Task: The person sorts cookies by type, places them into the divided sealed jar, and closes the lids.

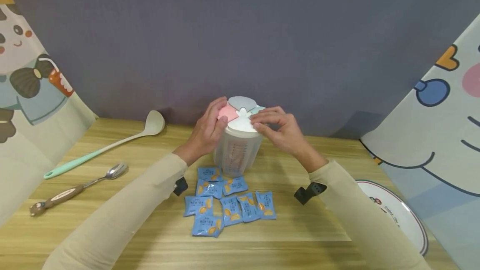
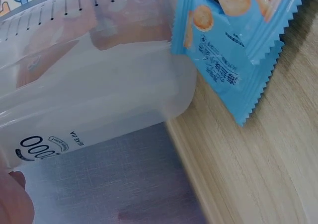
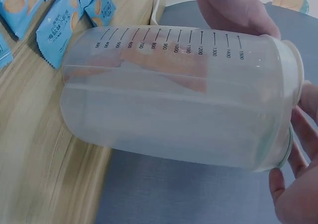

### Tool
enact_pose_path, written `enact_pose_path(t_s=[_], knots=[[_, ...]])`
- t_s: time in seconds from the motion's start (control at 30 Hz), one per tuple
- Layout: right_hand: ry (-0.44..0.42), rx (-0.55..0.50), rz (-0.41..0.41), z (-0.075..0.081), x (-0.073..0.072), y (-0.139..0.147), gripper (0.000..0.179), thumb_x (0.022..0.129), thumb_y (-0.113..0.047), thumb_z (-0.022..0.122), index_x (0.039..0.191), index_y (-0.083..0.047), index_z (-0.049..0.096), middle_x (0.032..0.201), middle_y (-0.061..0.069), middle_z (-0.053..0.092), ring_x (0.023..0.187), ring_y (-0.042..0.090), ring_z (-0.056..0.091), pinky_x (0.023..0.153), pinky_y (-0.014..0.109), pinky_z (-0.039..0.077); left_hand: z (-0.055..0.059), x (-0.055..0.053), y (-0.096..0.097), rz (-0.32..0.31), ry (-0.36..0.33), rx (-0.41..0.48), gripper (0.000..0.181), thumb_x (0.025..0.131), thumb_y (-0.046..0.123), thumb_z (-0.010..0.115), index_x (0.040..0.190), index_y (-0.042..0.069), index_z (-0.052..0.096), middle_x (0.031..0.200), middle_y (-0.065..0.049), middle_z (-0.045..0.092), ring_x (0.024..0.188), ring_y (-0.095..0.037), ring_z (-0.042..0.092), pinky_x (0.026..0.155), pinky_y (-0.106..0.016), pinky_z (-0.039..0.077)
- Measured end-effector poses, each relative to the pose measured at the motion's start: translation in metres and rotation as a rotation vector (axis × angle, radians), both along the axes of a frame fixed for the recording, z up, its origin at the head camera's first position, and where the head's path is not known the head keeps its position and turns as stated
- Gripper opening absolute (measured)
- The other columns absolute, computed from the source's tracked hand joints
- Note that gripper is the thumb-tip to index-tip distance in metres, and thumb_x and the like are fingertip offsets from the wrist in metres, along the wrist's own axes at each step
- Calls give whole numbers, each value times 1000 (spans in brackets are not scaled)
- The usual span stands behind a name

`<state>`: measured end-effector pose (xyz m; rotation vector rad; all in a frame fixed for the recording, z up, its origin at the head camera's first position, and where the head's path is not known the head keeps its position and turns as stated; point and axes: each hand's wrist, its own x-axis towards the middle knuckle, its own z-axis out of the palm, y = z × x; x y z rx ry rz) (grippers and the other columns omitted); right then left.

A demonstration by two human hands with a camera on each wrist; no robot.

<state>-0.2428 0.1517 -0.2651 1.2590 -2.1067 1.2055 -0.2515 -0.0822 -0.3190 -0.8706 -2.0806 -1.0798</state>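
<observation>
A translucent storage canister (image 1: 237,153) with a measuring scale stands upright near the back of the table. Its round lid (image 1: 243,125) has pink, white, grey and green sections. My left hand (image 1: 208,128) grips the lid's left side, thumb in front on the pink section. On the right, my right hand (image 1: 279,126) holds the lid's edge with bent fingers on top and the thumb at the rim. In the right wrist view the right fingers (image 3: 300,134) curl at the lid edge. Several blue snack packets (image 1: 230,209) lie before the canister.
A ladle (image 1: 112,145) with a mint handle and a brown-handled metal fork or spoon (image 1: 78,188) lie at left. At right is a white plate (image 1: 397,216) with a dark rim. A grey wall (image 1: 240,32) rises directly behind the canister.
</observation>
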Motion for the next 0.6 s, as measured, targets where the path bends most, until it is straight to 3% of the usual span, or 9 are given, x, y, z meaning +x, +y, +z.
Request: enact_pose_path(t_s=[0.2, 0.3, 0.43, 0.53, 0.6], knots=[[-31, -89, -46, 5, 8, 2, 27, 74, 17, 69, 101, 13, 67, 112, 28, 61, 107, 38, 53, 88, 35, 43, 2, 2, -5, -62, -78, 39, 60, 100, 34, 34, 141, -8, 31, 149, -20, 29, 137, -28, 26, 111, -40, 20], [-190, -87, -52, 3, 1, 13, 37, 83, 7, 67, 119, 11, 59, 128, 24, 54, 116, 30, 51, 90, 34, 43, 4, 4, -7, -69, -132, 41, 66, 100, 40, 35, 144, -8, 26, 151, -20, 24, 138, -27, 22, 112, -37, 16], [-488, -28, 39, -1, -16, 28, 61, 91, -15, 64, 143, 2, 36, 148, 16, 33, 128, 27, 41, 100, 39, 38, 9, 10, -9, -76, -257, 37, 90, 92, 64, 35, 149, -3, 17, 154, -17, 17, 140, -25, 17, 112, -38, 14], [-640, 17, 145, 0, -26, 32, 84, 86, -30, 70, 149, 0, 22, 154, 15, 20, 136, 28, 26, 107, 44, 28, 12, 15, -11, -60, -365, 29, 112, 77, 81, 38, 151, 1, 11, 156, -12, 13, 140, -23, 16, 112, -38, 16], [-709, 42, 206, 1, -32, 33, 99, 79, -38, 76, 150, -1, 17, 155, 15, 16, 138, 29, 23, 107, 44, 28, 15, 17, -11, -43, -421, 19, 122, 69, 86, 42, 151, 3, 9, 156, -11, 13, 140, -23, 16, 111, -40, 17]])
